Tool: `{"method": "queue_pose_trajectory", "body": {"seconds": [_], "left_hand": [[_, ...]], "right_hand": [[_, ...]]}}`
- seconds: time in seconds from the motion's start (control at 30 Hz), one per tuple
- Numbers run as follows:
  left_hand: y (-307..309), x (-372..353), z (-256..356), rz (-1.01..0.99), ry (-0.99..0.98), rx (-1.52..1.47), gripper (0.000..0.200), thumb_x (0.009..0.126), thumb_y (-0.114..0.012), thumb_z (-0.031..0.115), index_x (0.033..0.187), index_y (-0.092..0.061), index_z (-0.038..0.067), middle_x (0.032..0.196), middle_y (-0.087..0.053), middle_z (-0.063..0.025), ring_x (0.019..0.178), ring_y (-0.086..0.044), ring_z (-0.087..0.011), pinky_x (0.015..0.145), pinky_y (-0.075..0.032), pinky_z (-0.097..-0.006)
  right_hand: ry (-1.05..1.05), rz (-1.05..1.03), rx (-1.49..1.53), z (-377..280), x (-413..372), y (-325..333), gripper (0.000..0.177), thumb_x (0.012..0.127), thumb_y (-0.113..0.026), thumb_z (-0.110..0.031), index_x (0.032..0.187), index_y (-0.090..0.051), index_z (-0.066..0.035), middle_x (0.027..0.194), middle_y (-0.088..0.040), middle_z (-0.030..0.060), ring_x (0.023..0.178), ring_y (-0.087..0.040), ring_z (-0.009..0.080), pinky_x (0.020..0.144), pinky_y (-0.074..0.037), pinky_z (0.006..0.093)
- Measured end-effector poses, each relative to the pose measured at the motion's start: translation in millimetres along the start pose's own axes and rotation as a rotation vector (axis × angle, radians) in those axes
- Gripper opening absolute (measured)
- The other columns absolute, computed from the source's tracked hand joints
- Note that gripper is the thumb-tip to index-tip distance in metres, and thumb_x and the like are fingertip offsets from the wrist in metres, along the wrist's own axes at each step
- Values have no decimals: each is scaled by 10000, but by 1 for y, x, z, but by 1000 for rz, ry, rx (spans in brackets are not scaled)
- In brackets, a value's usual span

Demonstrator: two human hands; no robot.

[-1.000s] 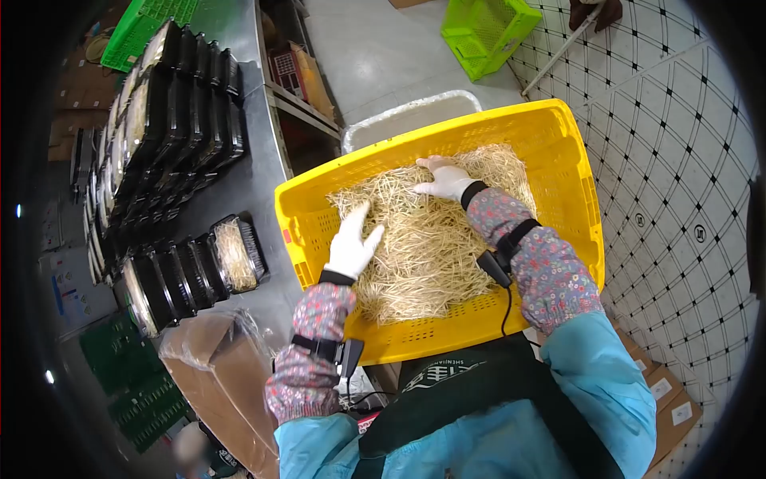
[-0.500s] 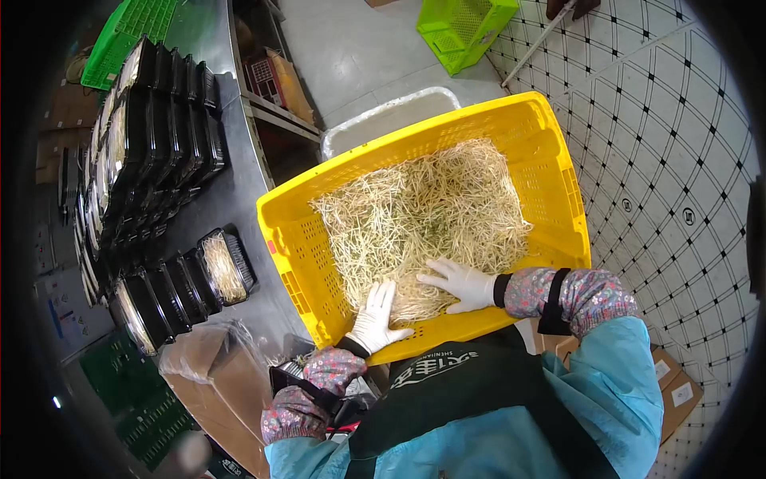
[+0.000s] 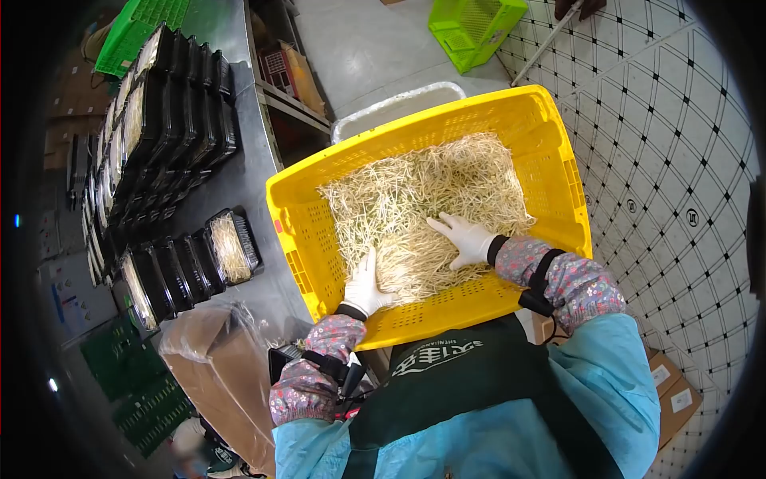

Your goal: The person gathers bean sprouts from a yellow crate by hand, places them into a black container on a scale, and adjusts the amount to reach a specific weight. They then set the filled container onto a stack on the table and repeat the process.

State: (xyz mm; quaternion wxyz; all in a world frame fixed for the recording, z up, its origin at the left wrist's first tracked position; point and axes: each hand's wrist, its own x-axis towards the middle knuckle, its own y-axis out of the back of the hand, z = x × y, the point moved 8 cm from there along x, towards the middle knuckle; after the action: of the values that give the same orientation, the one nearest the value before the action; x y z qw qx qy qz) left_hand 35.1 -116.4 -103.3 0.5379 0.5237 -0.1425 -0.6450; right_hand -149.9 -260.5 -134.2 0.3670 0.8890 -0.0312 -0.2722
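Note:
A yellow perforated crate [image 3: 399, 329] holds a thick layer of pale, thin sprouts [image 3: 415, 199]. My left hand [image 3: 365, 286], in a white glove, rests at the near left edge of the sprouts with its fingers pointing away from me. My right hand [image 3: 465, 238], also gloved in white, lies on the sprouts right of the middle, fingers spread. Neither hand is closed around anything. The fingertips of both touch the sprouts, and some of them are partly sunk in.
Stacked black trays with pale contents [image 3: 152, 136] stand on the metal table [image 3: 275, 307] at left, a shorter row [image 3: 179, 271] nearer. Beyond the crate are a whitish tub [image 3: 399, 108] and a green crate [image 3: 471, 36]. Cardboard [image 3: 211, 367] lies lower left.
My hands have moved slightly away from my body and further apart. Sprouts that were bunched between them now lie spread more widely. The view has shifted a little.

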Motion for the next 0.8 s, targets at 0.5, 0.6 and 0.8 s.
{"method": "queue_pose_trajectory", "body": {"seconds": [0.5,0.6,0.8], "left_hand": [[34,-25,8,69,-36,-9,643,684,-789,258,1284,-571,179,1144,-647,-107,1018,-642,-315,844,-533,-393],[38,-31,40,23,-159,147,735,658,-815,245,1337,-533,207,1173,-614,-92,1022,-624,-284,842,-533,-375],[46,-20,56,138,-198,54,1006,654,-834,363,1501,-336,151,1465,-422,-143,1280,-460,-335,1025,-432,-431]], "right_hand": [[-101,173,260,26,38,73,421,764,-662,-295,1157,-660,-141,1051,-675,150,999,-642,331,863,-524,425],[-80,227,281,-8,40,111,497,760,-677,-318,1227,-625,-158,1103,-667,140,1014,-639,325,881,-518,406],[58,124,179,-33,83,81,772,762,-720,-394,1427,-455,-104,1357,-520,198,1170,-561,357,987,-466,410]]}}
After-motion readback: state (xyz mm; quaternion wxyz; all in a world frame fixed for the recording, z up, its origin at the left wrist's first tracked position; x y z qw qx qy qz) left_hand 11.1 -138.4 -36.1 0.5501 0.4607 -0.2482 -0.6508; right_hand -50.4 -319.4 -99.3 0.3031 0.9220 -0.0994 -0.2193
